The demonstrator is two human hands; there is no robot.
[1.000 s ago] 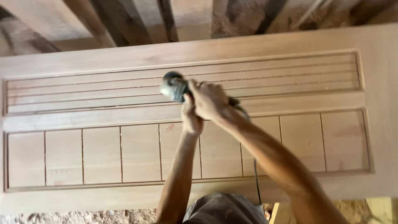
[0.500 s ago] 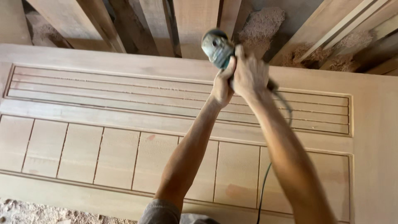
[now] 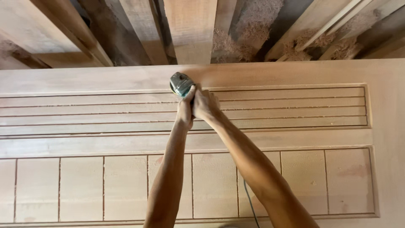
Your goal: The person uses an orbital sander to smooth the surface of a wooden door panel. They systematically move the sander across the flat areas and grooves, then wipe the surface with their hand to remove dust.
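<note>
Across the whole view lies a big pale wooden door (image 3: 295, 139), flat on its face, with a band of long grooves running side to side and a row of upright rectangular panels nearer the person. Beyond its far edge stand rough planks (image 3: 192, 29) and beams with clumps of wood shavings (image 3: 249, 29) caught between them. Both bare arms reach out over the door. Half a second ago the green power sander (image 3: 180, 83) was off past the door's far edge, up by the planks; now it has come back onto the plain top rail, just above the grooved band, and a blur of dust trails to its right along that rail. To my eye that means the sanding has moved from the edge onto the flat top strip. The left hand (image 3: 185, 110) and right hand (image 3: 205, 103) sit pressed together behind the tool, fingers closed around its body. A thin dark cord (image 3: 249, 204) hangs down between the forearms, over the panels.
</note>
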